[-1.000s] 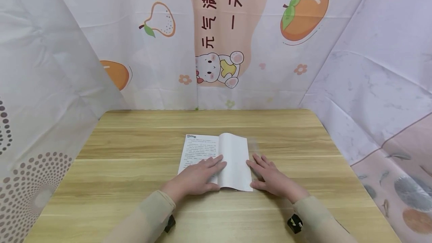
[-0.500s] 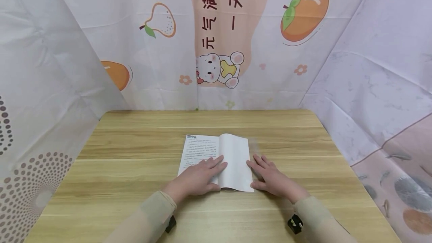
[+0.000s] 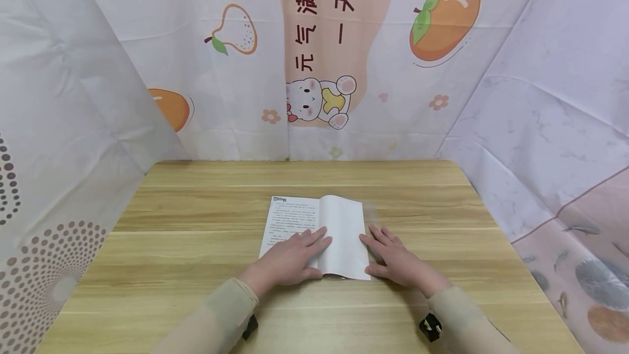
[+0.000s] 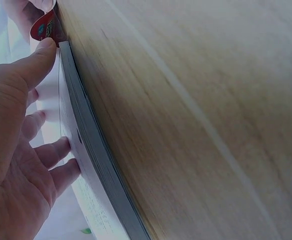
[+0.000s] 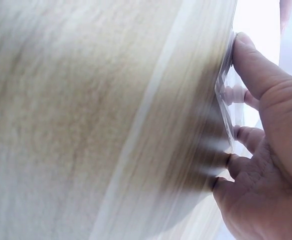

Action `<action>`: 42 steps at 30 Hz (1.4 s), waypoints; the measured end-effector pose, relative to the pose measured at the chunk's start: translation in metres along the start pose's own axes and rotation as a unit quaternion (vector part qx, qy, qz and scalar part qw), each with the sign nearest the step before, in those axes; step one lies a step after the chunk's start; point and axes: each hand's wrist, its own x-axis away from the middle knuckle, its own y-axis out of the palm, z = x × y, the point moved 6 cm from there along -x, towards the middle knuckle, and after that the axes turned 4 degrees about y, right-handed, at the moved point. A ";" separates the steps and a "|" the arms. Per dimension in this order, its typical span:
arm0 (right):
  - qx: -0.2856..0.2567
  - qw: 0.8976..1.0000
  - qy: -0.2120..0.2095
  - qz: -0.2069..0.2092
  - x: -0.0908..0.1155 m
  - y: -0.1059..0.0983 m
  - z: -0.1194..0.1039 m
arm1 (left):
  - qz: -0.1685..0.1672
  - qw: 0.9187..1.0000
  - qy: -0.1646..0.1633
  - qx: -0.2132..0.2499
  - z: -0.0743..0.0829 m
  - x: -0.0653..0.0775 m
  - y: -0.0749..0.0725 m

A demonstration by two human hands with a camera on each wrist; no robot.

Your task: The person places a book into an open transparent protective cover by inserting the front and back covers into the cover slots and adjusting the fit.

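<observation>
An open book [image 3: 290, 216] lies on the table, its left page printed with rows of text. A blank white sheet [image 3: 342, 236] covers its right side, bulging slightly along the fold. My left hand [image 3: 290, 258] rests across the printed page, fingertips and thumb at the fold. In the left wrist view, the thick block of pages [image 4: 98, 150] runs beside that hand, and a curled red printed piece [image 4: 45, 27] shows beyond the thumb. My right hand [image 3: 395, 255] lies at the white sheet's right edge, fingers spread. Clear plastic film [image 5: 225, 102] shows under its fingers in the right wrist view.
The wooden table [image 3: 206, 195] extends around the book on all sides. Printed cloth [image 3: 196, 70] hangs behind it, with more cloth at left and right. A black device [image 3: 430, 326] sits at the right wrist, another [image 3: 250, 326] at the left.
</observation>
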 end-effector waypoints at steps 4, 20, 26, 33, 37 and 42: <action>-0.001 1.000 0.001 0.000 0.000 0.000 0.000 | -0.001 1.000 -0.001 0.001 0.000 0.000 -0.001; 0.006 1.000 -0.007 0.011 -0.001 0.001 0.000 | -0.005 1.000 -0.006 -0.013 0.000 -0.001 0.002; 0.009 1.000 -0.007 0.013 -0.001 0.002 0.000 | -0.009 1.000 -0.010 -0.013 0.000 -0.002 0.003; 0.008 1.000 -0.007 0.016 -0.001 0.001 0.000 | -0.009 1.000 -0.010 -0.018 0.001 -0.003 0.002; 0.010 1.000 -0.005 0.016 -0.001 0.001 0.000 | -0.011 1.000 -0.013 -0.020 0.001 -0.003 0.003; 0.013 1.000 -0.003 0.017 -0.001 0.002 0.001 | -0.016 0.999 -0.021 -0.018 0.001 -0.003 0.003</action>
